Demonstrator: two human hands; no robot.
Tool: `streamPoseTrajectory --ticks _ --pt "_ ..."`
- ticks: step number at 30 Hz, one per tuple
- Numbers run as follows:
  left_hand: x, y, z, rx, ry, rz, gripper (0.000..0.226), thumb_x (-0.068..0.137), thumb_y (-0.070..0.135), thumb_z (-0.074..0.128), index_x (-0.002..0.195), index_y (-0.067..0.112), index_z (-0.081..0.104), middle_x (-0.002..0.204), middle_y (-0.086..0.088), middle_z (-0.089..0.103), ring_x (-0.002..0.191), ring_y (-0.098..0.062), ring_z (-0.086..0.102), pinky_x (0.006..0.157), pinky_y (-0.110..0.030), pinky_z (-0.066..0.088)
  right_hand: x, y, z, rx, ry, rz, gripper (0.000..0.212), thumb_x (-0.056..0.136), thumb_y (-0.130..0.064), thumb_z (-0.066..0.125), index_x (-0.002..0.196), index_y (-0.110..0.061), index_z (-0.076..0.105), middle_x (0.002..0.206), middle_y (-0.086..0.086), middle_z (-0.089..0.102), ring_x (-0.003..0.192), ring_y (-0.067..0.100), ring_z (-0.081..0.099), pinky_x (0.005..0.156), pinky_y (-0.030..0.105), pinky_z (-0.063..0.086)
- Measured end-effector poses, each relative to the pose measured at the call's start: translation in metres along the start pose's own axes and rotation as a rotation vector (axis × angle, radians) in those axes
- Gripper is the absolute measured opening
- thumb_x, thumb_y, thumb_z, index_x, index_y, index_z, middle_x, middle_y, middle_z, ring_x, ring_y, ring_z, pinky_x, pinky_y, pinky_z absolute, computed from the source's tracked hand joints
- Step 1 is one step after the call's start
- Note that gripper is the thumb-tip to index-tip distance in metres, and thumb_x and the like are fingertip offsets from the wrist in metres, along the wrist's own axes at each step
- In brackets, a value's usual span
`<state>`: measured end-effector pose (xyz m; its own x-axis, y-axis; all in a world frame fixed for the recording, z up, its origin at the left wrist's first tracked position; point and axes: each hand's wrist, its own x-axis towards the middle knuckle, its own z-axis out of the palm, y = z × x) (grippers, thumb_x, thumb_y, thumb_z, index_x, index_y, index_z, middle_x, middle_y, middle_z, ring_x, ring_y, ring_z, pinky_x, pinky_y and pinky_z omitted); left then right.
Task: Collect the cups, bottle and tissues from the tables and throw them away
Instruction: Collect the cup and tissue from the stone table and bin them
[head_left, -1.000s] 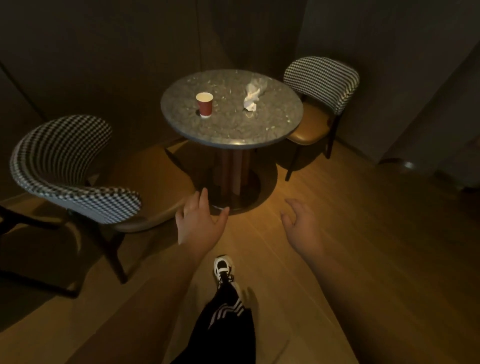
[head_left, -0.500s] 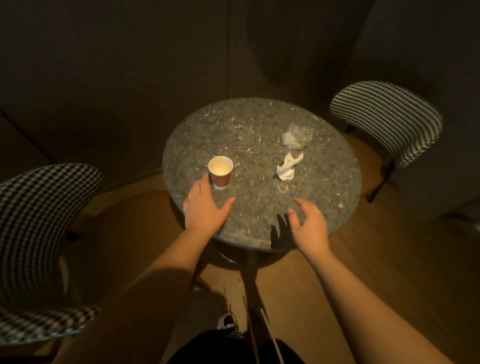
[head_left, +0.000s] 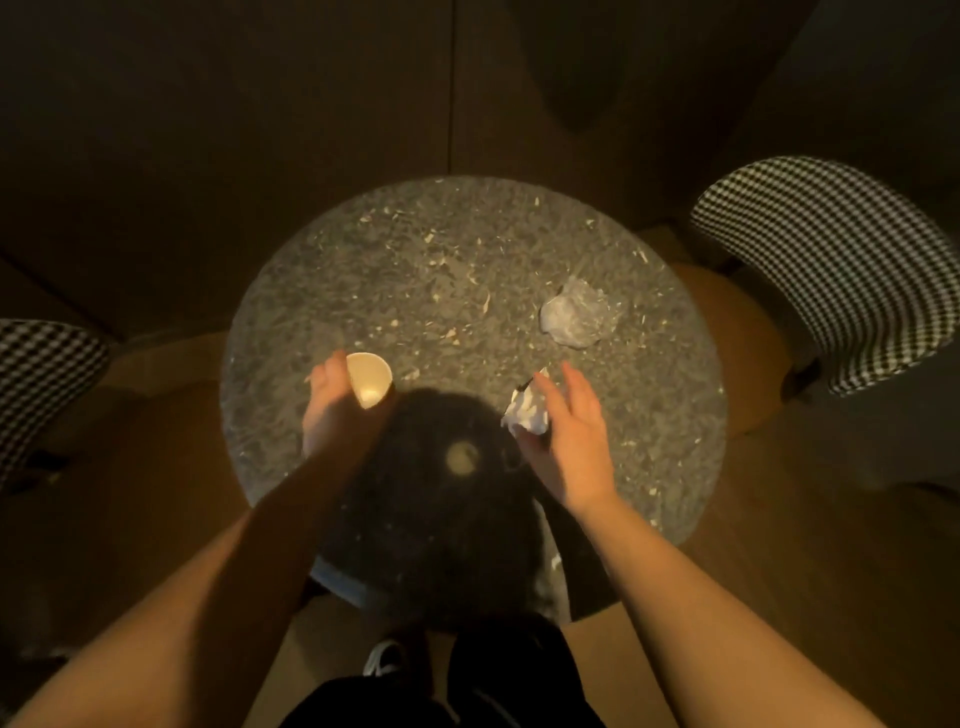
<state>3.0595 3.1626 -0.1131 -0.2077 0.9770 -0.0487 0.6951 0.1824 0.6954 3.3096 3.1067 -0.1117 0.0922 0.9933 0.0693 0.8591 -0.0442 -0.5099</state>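
Both forearms reached forward over the near half of the round speckled table (head_left: 467, 270). The left hand (head_left: 332, 410) curled around the near side of the paper cup (head_left: 368, 385), which stood left of the table's middle. The right hand (head_left: 569, 436), fingers extended forward, appeared to pinch a crumpled white tissue (head_left: 527, 415) against its thumb, though the dim light hid the thumb. A second crumpled tissue (head_left: 574, 314) lay farther back to the right, apart from both hands.
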Motion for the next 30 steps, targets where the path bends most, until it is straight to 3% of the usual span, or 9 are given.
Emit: streamPoseTrajectory --ticks 5,9,12,15,19,22,26,28,30 --pt "0.005 0.026 0.022 -0.042 0.069 -0.005 0.077 0.071 0.04 0.079 0.133 0.015 0.042 0.121 -0.007 0.047 0.108 -0.02 0.046 0.092 -0.029 0.035 0.037 0.041 0.02 -0.201 -0.258 -0.228 0.076 0.082 -0.046 0.062 0.147 -0.025 0.028 0.158 0.009 0.015 0.146 0.029 0.008 0.118 0.045 0.016" --pt "0.008 0.045 0.036 -0.103 0.045 0.007 0.088 0.062 0.049 0.076 0.134 0.011 0.042 0.126 -0.015 0.047 0.114 -0.029 0.048 0.101 -0.035 0.037 0.046 0.064 0.024 -0.195 -0.415 -0.298 0.057 0.09 -0.026 0.055 0.143 -0.024 0.035 0.154 0.007 0.029 0.145 0.026 0.016 0.118 0.039 0.017" --pt "0.014 0.054 0.041 -0.018 0.035 0.036 0.085 0.069 0.046 0.079 0.137 0.016 0.038 0.129 -0.013 0.047 0.115 -0.027 0.047 0.095 -0.027 0.033 0.055 0.064 0.014 -0.073 -0.338 -0.321 0.044 0.084 -0.009 0.059 0.127 -0.017 0.056 0.135 0.006 0.052 0.13 0.026 0.043 0.108 0.037 0.034" --pt "0.022 0.063 0.043 -0.019 0.011 0.05 0.083 0.07 0.044 0.079 0.137 0.018 0.037 0.129 -0.011 0.046 0.115 -0.025 0.047 0.095 -0.027 0.033 0.082 0.059 -0.008 -0.034 -0.108 -0.341 0.044 0.076 -0.005 0.067 0.118 -0.018 0.059 0.122 0.002 0.058 0.118 0.021 0.052 0.1 0.035 0.044" --pt "0.024 0.076 0.049 -0.112 0.0 0.088 0.083 0.068 0.039 0.082 0.135 0.011 0.041 0.124 -0.01 0.047 0.115 -0.023 0.047 0.096 -0.012 0.027 0.141 0.065 -0.039 -0.074 0.056 -0.27 0.048 0.076 -0.017 0.067 0.12 -0.024 0.05 0.134 0.003 0.049 0.126 0.024 0.044 0.101 0.039 0.043" --pt "0.024 0.082 0.053 -0.059 -0.032 0.138 0.091 0.067 0.052 0.073 0.136 0.002 0.041 0.126 -0.017 0.048 0.12 -0.027 0.044 0.108 -0.028 0.027 0.171 0.08 -0.04 -0.213 -0.107 -0.202 0.059 0.076 -0.043 0.07 0.125 -0.021 0.046 0.146 0.013 0.036 0.134 0.034 0.034 0.104 0.051 0.038" --pt "0.026 0.082 0.053 0.001 -0.013 0.138 0.087 0.07 0.04 0.081 0.139 0.004 0.04 0.127 -0.012 0.048 0.12 -0.021 0.043 0.102 -0.013 0.021 0.179 0.091 -0.021 -0.34 -0.281 -0.161 0.086 0.073 -0.083 0.035 0.137 -0.025 0.034 0.154 0.013 0.021 0.143 0.035 0.016 0.113 0.056 0.021" --pt "0.027 0.081 0.051 -0.01 -0.015 0.107 0.087 0.068 0.041 0.081 0.139 0.012 0.039 0.127 -0.006 0.048 0.115 -0.01 0.041 0.097 -0.016 0.025 0.182 0.086 -0.014 -0.331 -0.223 -0.145 0.081 0.08 -0.079 0.021 0.136 -0.023 0.039 0.153 0.014 0.023 0.142 0.035 0.017 0.112 0.054 0.023" --pt "0.03 0.081 0.049 -0.044 -0.01 0.068 0.087 0.066 0.039 0.083 0.139 0.019 0.039 0.127 -0.002 0.047 0.107 0.0 0.038 0.094 -0.018 0.028 0.187 0.083 -0.007 -0.346 -0.171 -0.165 0.063 0.088 -0.065 0.031 0.133 -0.023 0.042 0.151 0.015 0.025 0.14 0.035 0.022 0.109 0.055 0.029"
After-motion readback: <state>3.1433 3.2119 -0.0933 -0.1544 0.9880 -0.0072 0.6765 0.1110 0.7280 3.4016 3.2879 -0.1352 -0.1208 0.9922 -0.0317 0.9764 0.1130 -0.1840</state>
